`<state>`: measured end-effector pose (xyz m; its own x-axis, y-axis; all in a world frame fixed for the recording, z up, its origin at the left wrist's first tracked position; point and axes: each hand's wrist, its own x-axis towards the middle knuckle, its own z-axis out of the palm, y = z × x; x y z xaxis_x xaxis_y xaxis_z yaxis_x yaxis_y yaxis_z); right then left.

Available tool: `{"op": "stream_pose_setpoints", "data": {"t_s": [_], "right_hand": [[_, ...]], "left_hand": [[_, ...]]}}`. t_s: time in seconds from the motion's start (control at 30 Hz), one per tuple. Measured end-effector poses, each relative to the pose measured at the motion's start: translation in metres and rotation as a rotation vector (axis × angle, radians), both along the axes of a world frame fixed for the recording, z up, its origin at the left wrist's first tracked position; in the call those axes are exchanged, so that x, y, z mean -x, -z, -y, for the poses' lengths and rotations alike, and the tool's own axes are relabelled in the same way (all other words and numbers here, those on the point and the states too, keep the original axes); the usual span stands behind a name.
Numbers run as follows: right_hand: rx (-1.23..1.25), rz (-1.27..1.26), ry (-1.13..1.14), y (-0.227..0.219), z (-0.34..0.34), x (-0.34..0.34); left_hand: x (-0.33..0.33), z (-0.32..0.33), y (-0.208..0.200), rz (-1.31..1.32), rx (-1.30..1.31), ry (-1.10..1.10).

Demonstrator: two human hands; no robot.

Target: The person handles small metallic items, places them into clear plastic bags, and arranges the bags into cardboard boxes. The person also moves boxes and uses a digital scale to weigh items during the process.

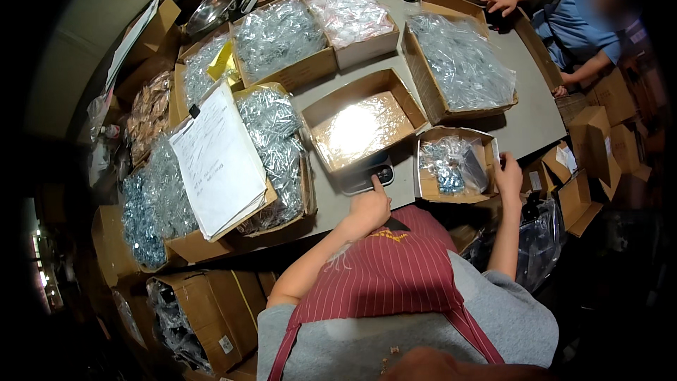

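Note:
My left hand (371,204) reaches to a small scale (359,182) with its index finger stretched onto the dark button panel; it holds nothing. On the scale, or right over it, stands an open cardboard box (325,121) lined with clear plastic that glares under the light. My right hand (508,176) is closed at the right wall of a smaller cardboard box (462,198), its fingertips at the rim. That smaller box holds clear bags with bluish metal pieces (450,179) and a dark grey flat item (473,164).
Boxes of bagged metal hardware (279,37) crowd the table's left and back. Papers on a clipboard (216,159) lie over some. Another full box (461,61) stands at right. Across the table, a person in a blue shirt (564,25) reaches toward a box. Cartons (211,314) sit below.

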<state>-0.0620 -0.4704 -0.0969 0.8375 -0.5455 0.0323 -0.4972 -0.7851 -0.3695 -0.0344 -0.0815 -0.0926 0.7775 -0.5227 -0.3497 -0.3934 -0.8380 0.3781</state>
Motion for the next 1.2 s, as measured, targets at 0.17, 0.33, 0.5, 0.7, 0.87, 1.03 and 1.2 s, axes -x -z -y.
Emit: {"op": "stream_pose_setpoints", "data": {"t_s": [0.17,0.33,0.5,0.7,0.87,1.03,1.2], "right_hand": [[-0.154,0.462,-0.320,-0.059,-0.061,-0.054],[-0.128,0.585,-0.824,-0.066,-0.128,-0.088],[-0.172,0.553,-0.945,-0.054,-0.159,-0.095],[-0.074,0.514,-0.902,-0.053,-0.163,-0.112],[-0.179,0.451,-0.887,-0.035,-0.161,-0.114],[-0.129,0.425,-0.916,-0.021,-0.160,-0.107],[-0.112,0.461,-0.916,-0.029,-0.164,-0.101]], "left_hand": [[0.006,0.005,0.001,0.085,-0.006,-0.002],[0.015,0.005,0.009,0.085,-0.032,-0.037],[0.015,0.008,-0.004,0.046,-0.040,-0.102],[0.012,0.011,0.002,-0.059,-0.070,-0.157],[0.020,-0.003,0.015,-0.128,0.120,-0.379],[0.021,-0.009,0.009,-0.123,0.134,-0.409],[0.027,-0.018,0.017,-0.119,0.455,-0.819]]}}
